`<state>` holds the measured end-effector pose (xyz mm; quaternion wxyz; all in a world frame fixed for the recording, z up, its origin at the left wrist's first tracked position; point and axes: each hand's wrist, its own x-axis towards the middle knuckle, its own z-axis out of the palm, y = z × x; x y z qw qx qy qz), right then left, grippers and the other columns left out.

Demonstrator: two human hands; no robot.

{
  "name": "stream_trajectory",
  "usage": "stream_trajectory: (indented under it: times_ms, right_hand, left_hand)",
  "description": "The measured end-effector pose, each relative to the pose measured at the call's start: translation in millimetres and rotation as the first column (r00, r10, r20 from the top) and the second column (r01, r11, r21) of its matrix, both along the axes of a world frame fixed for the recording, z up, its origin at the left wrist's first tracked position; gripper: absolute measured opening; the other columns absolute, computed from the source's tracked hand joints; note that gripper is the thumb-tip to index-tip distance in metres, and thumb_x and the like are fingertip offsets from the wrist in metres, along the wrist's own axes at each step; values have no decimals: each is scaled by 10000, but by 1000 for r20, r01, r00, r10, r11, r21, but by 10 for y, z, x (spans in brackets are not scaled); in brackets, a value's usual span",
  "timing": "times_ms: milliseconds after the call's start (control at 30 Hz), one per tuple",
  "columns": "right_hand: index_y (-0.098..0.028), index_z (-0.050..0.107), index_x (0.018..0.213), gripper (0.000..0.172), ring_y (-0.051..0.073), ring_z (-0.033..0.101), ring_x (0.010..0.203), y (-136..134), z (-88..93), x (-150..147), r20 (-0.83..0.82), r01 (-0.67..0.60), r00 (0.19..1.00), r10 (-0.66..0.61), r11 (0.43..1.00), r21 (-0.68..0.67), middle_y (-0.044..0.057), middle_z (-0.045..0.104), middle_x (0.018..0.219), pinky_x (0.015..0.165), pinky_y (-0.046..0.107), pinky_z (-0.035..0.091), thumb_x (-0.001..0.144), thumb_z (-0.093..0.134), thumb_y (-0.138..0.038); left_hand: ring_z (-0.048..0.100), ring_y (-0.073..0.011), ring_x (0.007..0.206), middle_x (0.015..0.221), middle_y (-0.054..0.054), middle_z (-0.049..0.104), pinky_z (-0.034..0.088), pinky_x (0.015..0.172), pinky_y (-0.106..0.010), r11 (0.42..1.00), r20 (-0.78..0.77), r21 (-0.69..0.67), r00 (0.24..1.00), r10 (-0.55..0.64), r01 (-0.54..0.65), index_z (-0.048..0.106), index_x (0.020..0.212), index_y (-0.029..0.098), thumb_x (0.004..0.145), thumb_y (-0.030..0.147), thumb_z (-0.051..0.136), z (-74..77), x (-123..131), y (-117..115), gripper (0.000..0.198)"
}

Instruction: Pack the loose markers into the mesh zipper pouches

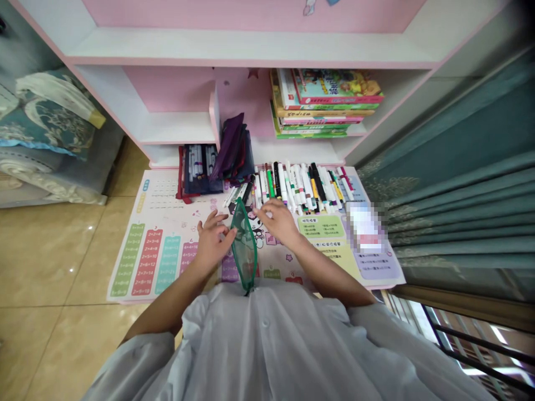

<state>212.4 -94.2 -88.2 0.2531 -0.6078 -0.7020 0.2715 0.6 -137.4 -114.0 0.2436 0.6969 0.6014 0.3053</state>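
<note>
A green mesh zip pouch (pixel 244 248) stands almost upright above the printed desk mat (pixel 144 259), its lower end near my chest. My left hand (pixel 213 242) grips the pouch's left edge with its fingers. My right hand (pixel 278 220) hovers just right of the pouch's top, its fingertips close to a long row of markers and pens (pixel 301 186). Nothing shows in that hand. The pouch's inside is hard to make out through the mesh.
A dark open pencil case (pixel 200 170) and a purple pouch (pixel 232 150) lie behind the mat. Above them, books (pixel 326 103) fill a pink-and-white shelf (pixel 251 47). A blurred card (pixel 365 228) lies on the mat's right. A teal curtain (pixel 460 195) hangs right; tiled floor (pixel 42 256) spreads left.
</note>
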Motion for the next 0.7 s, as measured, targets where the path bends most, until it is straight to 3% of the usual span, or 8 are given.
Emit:
stream_trajectory:
  times_ms: [133,300,500,700]
  right_hand:
    - [-179,755,791,258,333,490,1208,324,-67,-181,256,140,950,-179,976,164,138,626,1194,990,479,404,884,621,-379]
    - [-134,773,961,322,409,255,1434,538,-219,-424,444,82,882,-158,979,186,170,514,1429,1102,585,275,881,608,-397]
    - [-90,752,1052,398,413,105,1508,574,-321,-483,491,97,859,-144,988,120,200,388,1551,1159,621,186,876,582,-404]
    - [-89,743,1092,451,398,144,1506,656,-399,-520,487,110,861,-144,989,99,200,364,1572,1164,657,150,846,592,-435]
  left_hand:
    - [431,-349,1399,1285,-83,663,204,1121,-715,998,-2,-21,998,66,-66,558,576,198,865,408,593,41,-39,-18,359]
    - [411,-333,1416,1296,-72,661,184,1145,-691,990,-9,-88,994,106,-107,561,576,202,852,377,602,72,-35,-29,329]
    - [398,-333,1424,1298,-71,662,168,1137,-701,987,-14,-117,994,111,-112,577,591,202,859,359,597,60,-43,-2,311]
    - [394,-333,1426,1298,-64,662,169,1141,-693,988,-26,-105,993,112,-114,579,595,201,861,371,588,42,-36,10,316]
